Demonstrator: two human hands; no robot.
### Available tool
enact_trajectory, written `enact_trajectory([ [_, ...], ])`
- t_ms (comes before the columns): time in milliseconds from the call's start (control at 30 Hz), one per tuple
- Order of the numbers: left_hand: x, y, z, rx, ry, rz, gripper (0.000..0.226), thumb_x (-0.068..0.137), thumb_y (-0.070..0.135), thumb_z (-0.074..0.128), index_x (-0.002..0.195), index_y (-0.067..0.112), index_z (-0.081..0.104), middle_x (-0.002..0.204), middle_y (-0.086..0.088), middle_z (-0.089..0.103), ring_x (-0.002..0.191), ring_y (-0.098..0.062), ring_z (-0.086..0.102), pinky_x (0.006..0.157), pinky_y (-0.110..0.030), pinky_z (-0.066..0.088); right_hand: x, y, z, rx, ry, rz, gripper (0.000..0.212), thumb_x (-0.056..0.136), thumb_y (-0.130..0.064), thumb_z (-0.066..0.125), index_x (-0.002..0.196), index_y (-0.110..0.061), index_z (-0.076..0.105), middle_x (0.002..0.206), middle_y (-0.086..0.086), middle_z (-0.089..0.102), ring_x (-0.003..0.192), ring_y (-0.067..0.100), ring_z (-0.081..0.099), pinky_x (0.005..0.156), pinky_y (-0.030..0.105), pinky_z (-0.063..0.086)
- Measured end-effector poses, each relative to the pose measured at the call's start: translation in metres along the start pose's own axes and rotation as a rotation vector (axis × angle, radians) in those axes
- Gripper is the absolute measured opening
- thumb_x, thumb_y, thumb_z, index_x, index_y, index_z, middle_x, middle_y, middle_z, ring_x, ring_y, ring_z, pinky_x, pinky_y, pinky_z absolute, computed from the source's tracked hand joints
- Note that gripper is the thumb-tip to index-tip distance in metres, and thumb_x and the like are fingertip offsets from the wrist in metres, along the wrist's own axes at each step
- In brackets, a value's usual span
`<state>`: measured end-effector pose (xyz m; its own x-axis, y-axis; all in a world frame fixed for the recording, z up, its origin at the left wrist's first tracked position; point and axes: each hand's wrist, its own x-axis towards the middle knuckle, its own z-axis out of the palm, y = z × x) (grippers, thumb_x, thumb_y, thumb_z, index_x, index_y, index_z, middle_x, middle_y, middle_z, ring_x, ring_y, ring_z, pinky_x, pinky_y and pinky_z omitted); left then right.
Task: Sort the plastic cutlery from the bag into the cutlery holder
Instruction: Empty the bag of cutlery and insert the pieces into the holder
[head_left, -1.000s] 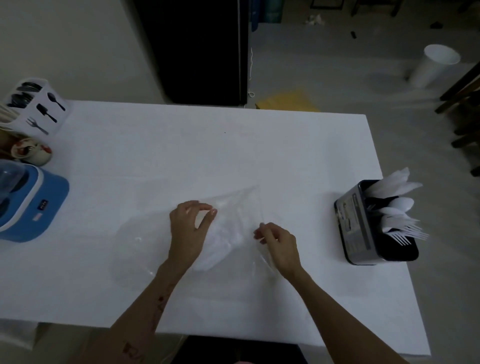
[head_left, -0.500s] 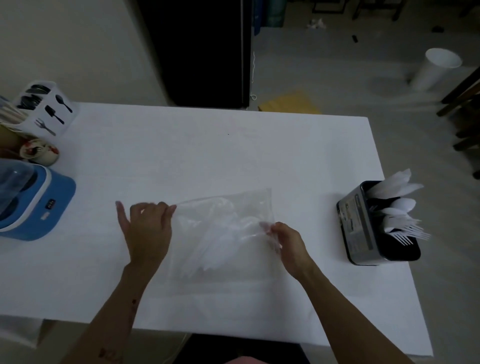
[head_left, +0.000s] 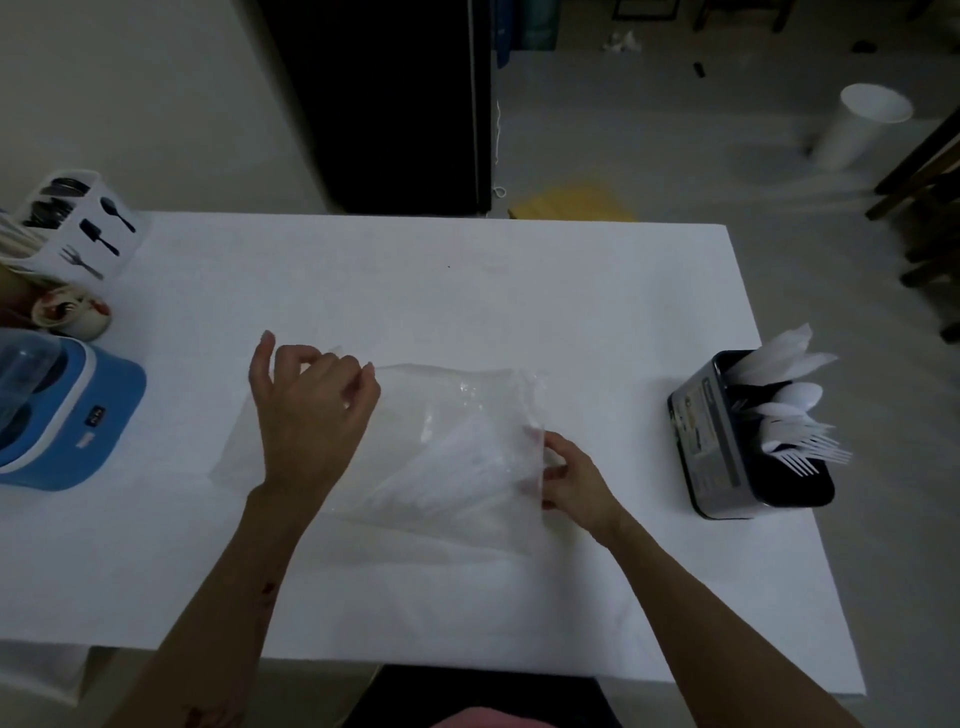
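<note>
A clear plastic bag (head_left: 447, 447) lies flat on the white table (head_left: 415, 291), with white plastic cutlery (head_left: 457, 467) dimly visible inside. My left hand (head_left: 306, 415) rests on the bag's left part, fingers curled and pinching the film near its top edge. My right hand (head_left: 571, 478) pinches the bag's right edge. At the table's right edge stands a dark cutlery holder (head_left: 727, 441) with white plastic spoons, knives and forks (head_left: 795, 410) sticking out of it.
At the far left stand a white caddy (head_left: 88, 228) printed with utensil icons, a small patterned cup (head_left: 78, 312) and a blue appliance (head_left: 62, 415). A white bucket (head_left: 862, 124) and dark chair legs (head_left: 924, 171) are on the floor beyond the table.
The bag has been spread flatter. My left hand moved left off the bag's middle, then back onto its left part. My right hand kept hold of the right edge.
</note>
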<state>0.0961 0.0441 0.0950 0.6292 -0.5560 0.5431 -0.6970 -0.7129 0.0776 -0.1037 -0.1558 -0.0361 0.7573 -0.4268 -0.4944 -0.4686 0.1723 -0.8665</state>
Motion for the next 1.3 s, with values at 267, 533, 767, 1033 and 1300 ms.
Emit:
enact_trajectory([
  [267, -0.041, -0.034, 0.050, 0.062, -0.411, -0.078, 0.060, 0.082, 0.018, 0.067, 0.136, 0.003, 0.046, 0.143, -0.018, 0.045, 0.137, -0.041, 0.031, 0.114, -0.057, 0.013, 0.024, -0.001, 0.003, -1.270, -0.089, -0.408, 0.114, 0.061, -0.062, 0.080, 0.154, -0.036, 0.019, 0.148, 0.000, 0.033, 0.123, 0.027, 0.039, 0.095, 0.037, 0.041],
  [533, -0.061, -0.017, 0.085, -0.068, -0.587, 0.106, 0.050, 0.074, 0.025, 0.079, 0.121, 0.013, 0.064, 0.129, -0.010, 0.061, 0.130, -0.037, 0.045, 0.111, -0.051, 0.028, 0.044, -0.007, 0.015, -1.468, -0.131, -0.673, 0.112, 0.049, -0.063, 0.085, 0.143, -0.028, 0.035, 0.133, 0.004, 0.059, 0.110, 0.029, 0.055, 0.076, 0.036, 0.050],
  [767, -0.069, -0.015, 0.097, -0.122, -0.533, 0.032, 0.029, 0.066, 0.011, 0.085, 0.092, 0.010, 0.073, 0.101, -0.010, 0.072, 0.105, -0.036, 0.063, 0.086, -0.044, 0.053, 0.039, 0.007, 0.025, -1.538, -0.162, -0.744, 0.063, 0.078, -0.050, 0.073, 0.123, -0.008, 0.061, 0.110, 0.008, 0.066, 0.094, 0.027, 0.060, 0.062, 0.032, 0.050],
  [1033, -0.067, -0.016, 0.091, -0.106, -0.500, -0.017, 0.017, 0.069, 0.009, 0.080, 0.072, 0.017, 0.066, 0.077, 0.000, 0.069, 0.090, -0.032, 0.061, 0.062, -0.031, 0.045, 0.027, 0.015, 0.003, -1.502, -0.052, -0.772, 0.028, 0.084, -0.015, 0.050, 0.111, -0.016, 0.058, 0.100, 0.003, 0.062, 0.077, 0.024, 0.059, 0.066, 0.035, 0.046],
  [1300, -0.073, -0.036, 0.077, -0.162, -0.393, -0.056, 0.016, 0.076, 0.004, 0.074, 0.075, 0.015, 0.063, 0.073, 0.002, 0.066, 0.092, -0.028, 0.057, 0.057, -0.031, 0.046, 0.027, 0.015, -0.058, -1.449, 0.145, -0.712, 0.030, 0.080, -0.012, 0.077, 0.104, -0.021, 0.062, 0.096, -0.001, 0.062, 0.079, 0.023, 0.060, 0.084, 0.037, 0.034],
])
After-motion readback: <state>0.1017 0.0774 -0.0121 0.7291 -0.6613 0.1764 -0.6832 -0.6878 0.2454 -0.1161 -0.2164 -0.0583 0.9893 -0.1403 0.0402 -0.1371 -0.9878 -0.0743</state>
